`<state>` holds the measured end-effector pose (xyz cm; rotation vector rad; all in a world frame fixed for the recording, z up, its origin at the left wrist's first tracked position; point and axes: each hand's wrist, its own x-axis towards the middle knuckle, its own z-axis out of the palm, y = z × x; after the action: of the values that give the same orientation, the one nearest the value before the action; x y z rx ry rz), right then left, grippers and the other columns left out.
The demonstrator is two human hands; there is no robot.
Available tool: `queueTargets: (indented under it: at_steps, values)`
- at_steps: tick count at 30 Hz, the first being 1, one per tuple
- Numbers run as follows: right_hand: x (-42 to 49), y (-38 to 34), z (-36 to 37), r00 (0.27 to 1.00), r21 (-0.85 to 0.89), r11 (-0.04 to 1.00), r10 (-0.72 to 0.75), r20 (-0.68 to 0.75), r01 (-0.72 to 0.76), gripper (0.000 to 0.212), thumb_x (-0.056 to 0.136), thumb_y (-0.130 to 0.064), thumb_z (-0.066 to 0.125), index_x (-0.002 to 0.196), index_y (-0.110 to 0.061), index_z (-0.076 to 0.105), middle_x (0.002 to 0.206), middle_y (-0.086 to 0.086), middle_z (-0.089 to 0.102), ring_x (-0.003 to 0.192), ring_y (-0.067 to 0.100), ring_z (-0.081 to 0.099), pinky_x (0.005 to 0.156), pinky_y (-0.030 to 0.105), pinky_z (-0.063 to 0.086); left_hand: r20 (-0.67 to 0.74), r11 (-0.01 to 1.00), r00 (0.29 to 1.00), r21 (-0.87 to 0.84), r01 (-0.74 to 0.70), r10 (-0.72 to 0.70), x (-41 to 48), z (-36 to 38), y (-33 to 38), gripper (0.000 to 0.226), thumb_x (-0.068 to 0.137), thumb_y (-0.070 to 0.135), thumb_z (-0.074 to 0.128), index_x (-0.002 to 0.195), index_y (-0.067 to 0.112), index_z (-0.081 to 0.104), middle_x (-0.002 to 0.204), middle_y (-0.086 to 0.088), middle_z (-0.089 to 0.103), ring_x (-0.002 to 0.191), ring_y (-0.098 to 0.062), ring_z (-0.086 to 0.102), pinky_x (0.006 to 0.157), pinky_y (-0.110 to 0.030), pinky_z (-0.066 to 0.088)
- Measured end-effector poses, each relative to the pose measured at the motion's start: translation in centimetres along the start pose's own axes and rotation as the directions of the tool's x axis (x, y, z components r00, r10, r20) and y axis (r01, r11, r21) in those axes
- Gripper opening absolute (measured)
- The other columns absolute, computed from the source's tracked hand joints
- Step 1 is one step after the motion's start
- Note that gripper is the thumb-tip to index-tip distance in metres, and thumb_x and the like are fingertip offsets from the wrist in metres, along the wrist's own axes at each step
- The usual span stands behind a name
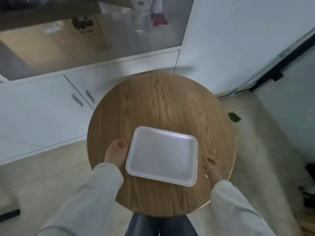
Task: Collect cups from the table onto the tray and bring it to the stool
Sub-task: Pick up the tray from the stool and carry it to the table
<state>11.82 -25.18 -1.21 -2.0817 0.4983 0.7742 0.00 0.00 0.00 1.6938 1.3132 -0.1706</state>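
White tray [162, 156]; brown wood-grain stool [170, 103].

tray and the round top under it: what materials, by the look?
Tray: probably foam or thin moulded plastic; matte white, soft rounded rim, no gloss. Round top: wood or wood-look laminate; printed-looking brown grain runs straight across, smooth satin finish, pale edge band at the near right. Which one, the picture leaves open.

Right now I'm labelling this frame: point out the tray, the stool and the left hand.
Tray [162, 155], head view, bare centre.
Stool [162, 103], head view, wooden seat.
Left hand [115, 153], head view, back of hand.
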Motion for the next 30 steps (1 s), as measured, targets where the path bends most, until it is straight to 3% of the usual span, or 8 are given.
queueTargets:
  at_steps: [4, 9, 16, 20, 26, 30]
  values:
    - [1.0, 1.1, 0.7, 0.998, 0.039, 0.998, 0.048, -0.047, -0.046, 0.024, 0.084, -0.033, 0.057, 0.094, -0.012, 0.061, 0.095, 0.008, 0.065, 0.092, 0.028, 0.060, 0.092, 0.045, 0.047, 0.038, 0.999, 0.999, 0.037, 0.020, -0.021, 1.2, 0.8, -0.8, 0.034, 0.093, 0.017, 0.043, 0.125, 0.007, 0.051, 0.123, -0.010, 0.058, 0.113, -0.027, 0.053, 0.085, -0.029, 0.034]
    - [1.1, 1.1, 1.4, 0.993, -0.022, 0.998, 0.061, -0.104, -0.064, 0.020, 0.085, -0.022, 0.051, 0.075, -0.013, 0.064, 0.073, 0.005, 0.062, 0.073, 0.024, 0.056, 0.076, 0.037, 0.046, 0.058, 0.999, 0.998, 0.033, 0.025, -0.027, 1.9, 2.2, -1.3, 0.030, 0.092, 0.018, 0.044, 0.120, 0.011, 0.054, 0.107, -0.001, 0.059, 0.092, -0.016, 0.051, 0.080, -0.028, 0.036]
    - [0.6, 0.3, 2.3, 0.996, 0.019, 0.997, 0.077, -0.045, -0.076, 0.017, 0.089, -0.025, 0.049, 0.095, -0.013, 0.060, 0.087, 0.004, 0.061, 0.085, 0.023, 0.055, 0.076, 0.031, 0.038, 0.018, 0.999, 0.999, 0.023, 0.029, -0.029, 1.8, 2.8, -1.6, 0.025, 0.093, 0.021, 0.046, 0.115, 0.012, 0.055, 0.102, -0.003, 0.060, 0.089, -0.018, 0.055, 0.078, -0.030, 0.042]
    - [0.6, 0.3, 2.5, 0.996, 0.045, 0.996, 0.081, -0.046, -0.078, 0.014, 0.089, -0.025, 0.050, 0.094, -0.015, 0.057, 0.081, -0.001, 0.060, 0.090, 0.025, 0.057, 0.084, 0.036, 0.044, 0.021, 1.000, 1.000, 0.013, 0.011, -0.012, 1.8, 2.6, -1.9, 0.025, 0.093, 0.023, 0.048, 0.114, 0.012, 0.055, 0.104, -0.006, 0.061, 0.091, -0.020, 0.057, 0.079, -0.030, 0.043]
    - [-0.2, -0.2, 2.3, 0.998, 0.095, 0.995, 0.023, -0.050, -0.018, 0.023, 0.090, -0.023, 0.049, 0.107, -0.009, 0.056, 0.098, 0.007, 0.061, 0.092, 0.027, 0.058, 0.086, 0.039, 0.046, -0.014, 0.992, 1.000, -0.125, 0.012, -0.014, 0.8, 2.4, -2.1, 0.015, 0.092, 0.023, 0.051, 0.106, 0.016, 0.050, 0.101, -0.008, 0.062, 0.086, -0.022, 0.059, 0.069, -0.028, 0.045]
    - [-1.2, -1.0, 1.3, 0.998, 0.098, 0.994, -0.053, -0.037, 0.057, 0.024, 0.091, -0.021, 0.047, 0.108, -0.006, 0.056, 0.101, 0.009, 0.060, 0.091, 0.025, 0.056, 0.081, 0.035, 0.043, -0.042, 0.978, 0.999, -0.209, -0.003, -0.006, -0.6, 1.8, -2.4, 0.012, 0.092, 0.019, 0.050, 0.104, 0.018, 0.049, 0.104, -0.008, 0.062, 0.091, -0.025, 0.061, 0.076, -0.032, 0.049]
